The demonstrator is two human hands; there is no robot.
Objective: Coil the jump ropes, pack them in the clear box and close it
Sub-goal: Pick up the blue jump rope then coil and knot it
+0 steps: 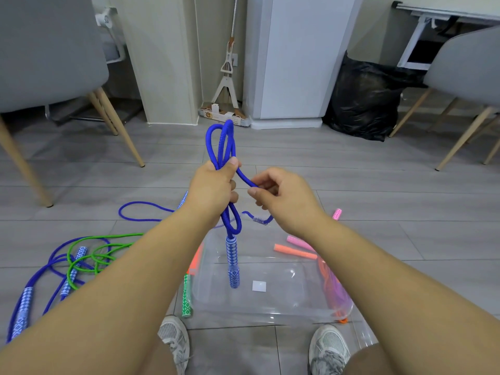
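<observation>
Both bare forearms stretched forward, left hand (213, 186) closed in a fist around loops of blue rope (229, 125), right hand (285, 197) just beside it, thumb and forefinger pinching the same rope

Blue jump rope (229, 123) looped upright, its handle (232, 263) dangling over the clear box (270, 312).
</observation>
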